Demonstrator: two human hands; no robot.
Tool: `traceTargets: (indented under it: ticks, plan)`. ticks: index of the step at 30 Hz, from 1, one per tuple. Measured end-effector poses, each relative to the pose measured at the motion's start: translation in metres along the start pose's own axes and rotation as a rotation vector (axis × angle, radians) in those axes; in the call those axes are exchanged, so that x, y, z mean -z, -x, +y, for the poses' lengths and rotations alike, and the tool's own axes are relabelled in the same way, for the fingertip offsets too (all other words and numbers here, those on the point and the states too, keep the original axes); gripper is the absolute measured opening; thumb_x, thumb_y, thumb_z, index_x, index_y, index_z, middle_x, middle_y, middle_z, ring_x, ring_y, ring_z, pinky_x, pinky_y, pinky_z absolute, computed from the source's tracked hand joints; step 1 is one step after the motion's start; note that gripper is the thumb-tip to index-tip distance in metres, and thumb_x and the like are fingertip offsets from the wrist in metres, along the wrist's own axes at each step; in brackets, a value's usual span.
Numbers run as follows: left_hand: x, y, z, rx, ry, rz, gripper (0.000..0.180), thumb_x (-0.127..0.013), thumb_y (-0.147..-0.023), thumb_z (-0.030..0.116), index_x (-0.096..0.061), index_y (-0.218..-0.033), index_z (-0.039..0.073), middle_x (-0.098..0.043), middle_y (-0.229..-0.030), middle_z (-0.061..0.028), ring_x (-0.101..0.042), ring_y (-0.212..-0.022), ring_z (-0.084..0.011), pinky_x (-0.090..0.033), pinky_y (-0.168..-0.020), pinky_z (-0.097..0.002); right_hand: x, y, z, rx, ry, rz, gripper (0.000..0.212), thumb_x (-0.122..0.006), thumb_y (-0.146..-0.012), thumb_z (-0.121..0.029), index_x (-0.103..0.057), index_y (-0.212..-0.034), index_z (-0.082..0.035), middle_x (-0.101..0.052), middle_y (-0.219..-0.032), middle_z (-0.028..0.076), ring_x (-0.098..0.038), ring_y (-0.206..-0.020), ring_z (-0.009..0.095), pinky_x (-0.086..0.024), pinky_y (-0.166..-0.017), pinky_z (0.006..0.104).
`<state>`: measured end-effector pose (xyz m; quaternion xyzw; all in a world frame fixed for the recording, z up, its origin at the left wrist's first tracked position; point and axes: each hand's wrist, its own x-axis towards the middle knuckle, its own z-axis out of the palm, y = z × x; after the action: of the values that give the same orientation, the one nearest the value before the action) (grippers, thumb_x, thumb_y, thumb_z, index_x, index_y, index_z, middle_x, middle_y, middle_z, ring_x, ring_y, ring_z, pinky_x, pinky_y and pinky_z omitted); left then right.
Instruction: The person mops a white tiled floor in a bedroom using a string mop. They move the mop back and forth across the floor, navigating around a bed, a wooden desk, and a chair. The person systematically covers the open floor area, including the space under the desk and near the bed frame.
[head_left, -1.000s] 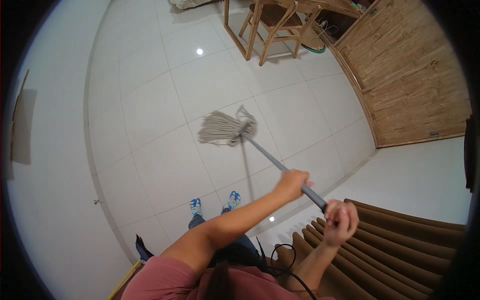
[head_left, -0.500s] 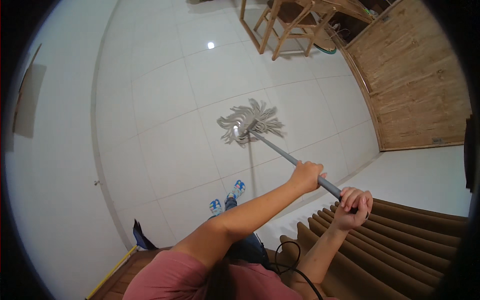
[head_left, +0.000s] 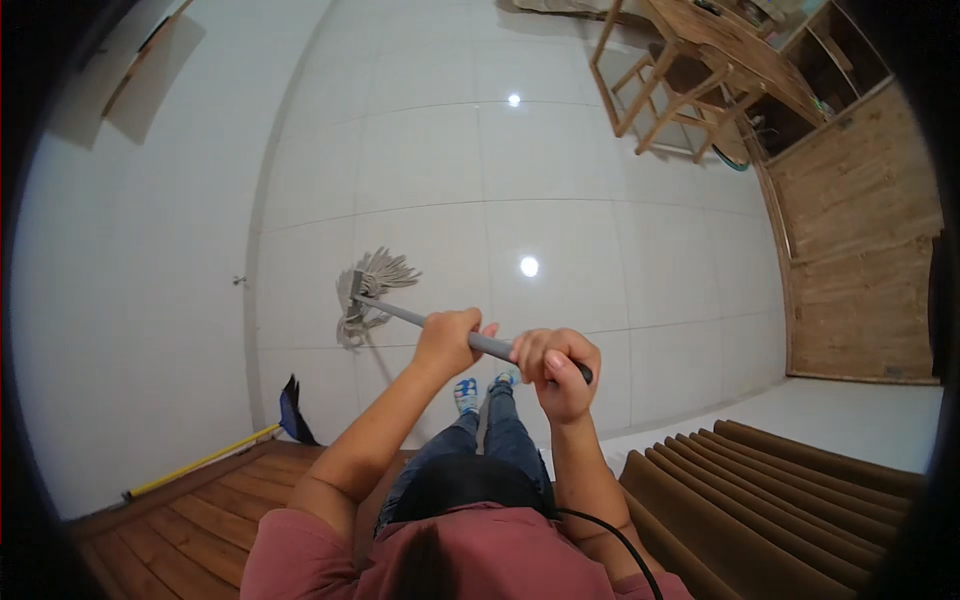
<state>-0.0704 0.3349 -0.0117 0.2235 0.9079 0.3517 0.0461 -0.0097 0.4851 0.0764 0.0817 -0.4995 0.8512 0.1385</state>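
I hold a mop with a grey handle (head_left: 400,315) in both hands. My left hand (head_left: 448,340) grips the handle partway down. My right hand (head_left: 558,368) is closed around the handle's top end, close to my body. The stringy grey mop head (head_left: 368,295) lies on the white tiled floor (head_left: 560,180), to the left in front of me, near the white wall (head_left: 130,300). My feet in light blue shoes (head_left: 467,393) stand on the tiles just below my hands.
A broom with a yellow stick and dark blue bristles (head_left: 290,410) leans at the wall's foot on the left. A wooden table and stool (head_left: 690,80) stand far right. Wooden panelling (head_left: 860,250) lines the right side. Brown ridged fabric (head_left: 780,500) lies at lower right.
The mop head has swept from the floor's middle to the left, toward the wall. Both hands swung left with the handle, and my view turned left, bringing the broom into sight.
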Motion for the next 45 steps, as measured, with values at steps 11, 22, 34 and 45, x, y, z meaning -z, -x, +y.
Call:
traceTargets:
  ticks: [11, 22, 34, 45]
  plan:
    - [-0.002, 0.025, -0.116, 0.144, -0.035, 0.024, 0.027, -0.065, -0.081, 0.023, -0.052, -0.067, 0.004, -0.058, -0.061, -0.0180, -0.058, -0.062, -0.0398, -0.044, -0.056, -0.0473, -0.017, -0.001, 0.091, -0.292, 0.096, -0.142, 0.024, -0.047, -0.087, -0.011, -0.045, -0.064, -0.005, -0.047, -0.055, 0.003, -0.049, -0.059, 0.015, -0.044, -0.082, 0.0378]
    - [-0.138, -0.040, 0.053, -0.054, 0.319, -0.163, 0.012, -0.062, -0.082, 0.020, -0.062, -0.081, 0.008, -0.063, -0.072, -0.0180, -0.061, -0.070, -0.0386, -0.047, -0.062, -0.0465, 0.110, 0.017, -0.064, -0.155, 0.301, 0.129, 0.022, -0.048, -0.086, -0.007, -0.052, -0.066, 0.002, -0.052, -0.060, 0.007, -0.044, -0.051, 0.011, -0.034, -0.048, 0.0238]
    - [-0.289, -0.125, 0.285, -0.440, 0.440, -0.604, 0.027, -0.059, -0.086, 0.032, -0.055, -0.078, 0.007, -0.061, -0.068, -0.0181, -0.059, -0.069, -0.0404, -0.046, -0.061, -0.0477, 0.261, 0.046, -0.226, 0.159, 0.584, 0.425, 0.025, -0.047, -0.085, -0.017, -0.040, -0.063, -0.008, -0.041, -0.049, 0.004, -0.043, -0.049, 0.016, -0.041, -0.065, 0.0343]
    - [-0.267, -0.134, 0.135, -0.092, 0.225, -0.332, 0.018, -0.065, -0.079, 0.022, -0.059, -0.077, 0.006, -0.061, -0.068, -0.0189, -0.060, -0.067, -0.0391, -0.047, -0.059, -0.0449, 0.284, 0.011, -0.105, -0.153, 0.321, 0.293, 0.017, -0.050, -0.086, -0.010, -0.056, -0.075, 0.001, -0.053, -0.061, 0.005, -0.046, -0.053, 0.012, -0.039, -0.053, 0.0261]
